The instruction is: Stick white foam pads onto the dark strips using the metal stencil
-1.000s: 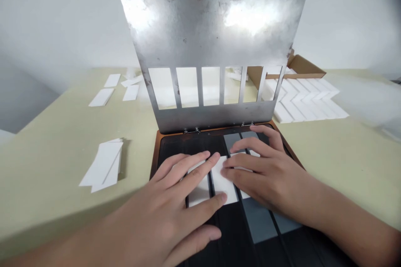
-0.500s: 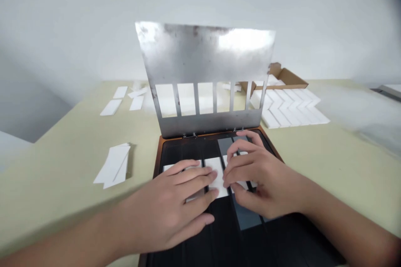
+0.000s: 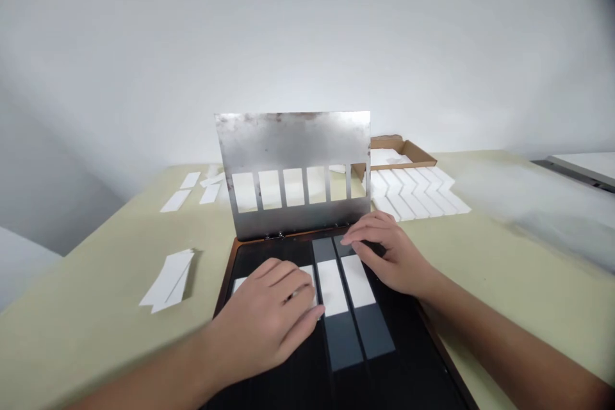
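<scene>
A black board (image 3: 288, 391) with a brown edge lies in front of me, its hinged metal plate (image 3: 293, 141) standing upright at the far side with a row of rectangular cut-outs. My left hand (image 3: 273, 314) rests over white cards on the board, fingers bent and thumb apart, gripping nothing visible. Beside it, a white card (image 3: 332, 288) lies across a dark grey strip (image 3: 343, 343). Another white card (image 3: 358, 280) lies on a second grey strip (image 3: 377, 331). At that strip's far end is my right hand (image 3: 387, 250), loosely curved, thumb apart from the fingers.
To the left on the yellowish table (image 3: 96, 307) lies a small stack of white cards (image 3: 170, 278). More loose cards (image 3: 175, 200) lie farther back. Rows of white cards (image 3: 418, 192) and a cardboard box (image 3: 418, 154) stand behind on the right.
My right hand has moved off the middle cards toward the board's far right corner, uncovering cards and grey strips. My left hand's fingers are more bent. The view has shifted.
</scene>
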The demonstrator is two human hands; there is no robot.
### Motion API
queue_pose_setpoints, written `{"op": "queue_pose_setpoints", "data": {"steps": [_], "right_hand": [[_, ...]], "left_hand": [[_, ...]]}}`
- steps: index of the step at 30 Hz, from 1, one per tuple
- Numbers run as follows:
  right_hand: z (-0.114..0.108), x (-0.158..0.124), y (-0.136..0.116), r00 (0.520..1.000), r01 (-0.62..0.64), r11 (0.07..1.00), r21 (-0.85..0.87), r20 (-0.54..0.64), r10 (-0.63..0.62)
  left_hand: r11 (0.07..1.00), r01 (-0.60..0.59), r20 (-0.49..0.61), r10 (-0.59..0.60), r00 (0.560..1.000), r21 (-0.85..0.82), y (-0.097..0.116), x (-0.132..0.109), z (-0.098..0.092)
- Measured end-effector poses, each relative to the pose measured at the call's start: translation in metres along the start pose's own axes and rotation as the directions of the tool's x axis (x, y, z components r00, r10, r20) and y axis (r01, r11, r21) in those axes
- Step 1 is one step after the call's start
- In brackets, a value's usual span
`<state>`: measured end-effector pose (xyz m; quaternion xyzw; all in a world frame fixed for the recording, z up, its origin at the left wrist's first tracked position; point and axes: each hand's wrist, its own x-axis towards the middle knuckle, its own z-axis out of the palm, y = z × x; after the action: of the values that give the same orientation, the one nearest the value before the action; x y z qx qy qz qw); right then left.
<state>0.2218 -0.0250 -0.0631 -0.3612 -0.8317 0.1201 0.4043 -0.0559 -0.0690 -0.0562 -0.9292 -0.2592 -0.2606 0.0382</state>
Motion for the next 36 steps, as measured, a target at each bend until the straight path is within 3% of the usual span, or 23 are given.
{"op": "queue_pose_setpoints", "data": {"steps": [4, 10, 16, 19, 22, 28, 36], "right_hand": [[0.000, -0.005, -0.003, 1.000, -0.014, 1.000, 0.007, 0.005, 0.014], [0.002, -0.008, -0.013, 0.987, 0.030, 0.999, -0.010, 0.157, -0.028], [-0.001, -0.008, -0.010, 0.985, -0.011, 0.999, -0.032, 0.172, 0.017], [-0.003, -0.007, -0.011, 0.983, -0.008, 1.000, -0.030, 0.183, 0.013], [-0.008, -0.006, -0.016, 0.963, 0.036, 0.998, -0.044, 0.268, -0.022], [-0.010, -0.009, -0.030, 0.879, 0.090, 0.993, -0.077, 0.475, -0.043], [-0.009, -0.013, -0.031, 0.863, 0.105, 0.982, -0.157, 0.506, -0.012]], "left_hand": [[0.999, 0.044, -0.029, -0.044, 0.999, -0.005, -0.003, -0.003, 0.002], [0.999, 0.039, 0.019, -0.039, 0.999, 0.002, -0.004, 0.000, -0.002], [0.995, -0.100, 0.045, 0.100, 0.994, 0.002, -0.002, -0.003, -0.009], [0.993, -0.116, 0.055, 0.117, 0.992, -0.016, 0.000, -0.002, -0.009], [0.996, -0.082, 0.081, 0.084, 0.993, -0.029, 0.001, 0.001, -0.007], [0.994, -0.069, 0.117, 0.078, 0.990, -0.082, 0.000, 0.000, -0.004], [0.996, -0.086, 0.086, 0.087, 0.992, -0.025, 0.000, -0.001, -0.007]]}}
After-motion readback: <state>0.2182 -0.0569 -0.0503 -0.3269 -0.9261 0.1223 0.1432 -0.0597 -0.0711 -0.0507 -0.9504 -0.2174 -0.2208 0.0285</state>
